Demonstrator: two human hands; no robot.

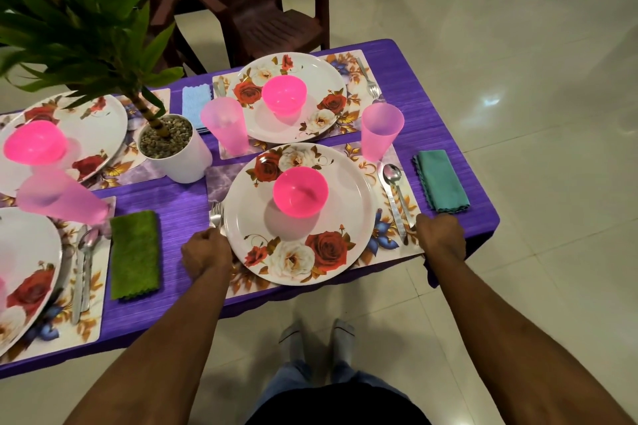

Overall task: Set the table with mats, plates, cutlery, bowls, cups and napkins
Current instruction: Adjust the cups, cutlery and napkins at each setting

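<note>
Our left hand (206, 254) is curled around the handle end of a steel fork (216, 216) at the left edge of the near floral placemat (386, 235), while our right hand (441, 235) curls at that mat's right edge; we cannot tell whether it grips the mat or only rests there. Between the hands sits a round white plate printed with red and white roses (300, 245), carrying a glossy bright pink plastic bowl (300, 191). On the mat's right strip lie a steel spoon (393, 178) and a knife (397, 214), side by side, with a translucent pale pink tumbler (381, 131) standing beyond them. A folded teal cloth napkin (442, 181) lies on the ribbed purple tablecloth (179, 203), just right of the mat. Left of the fork lies a fuzzy green napkin (136, 254). A white cylindrical pot filled with pebbles (174, 152) holds a leafy plant (79, 14) that overhangs the left settings. Beyond the table stands a brown moulded plastic chair (262, 0) on glossy pale floor tiles (518, 62).
</note>
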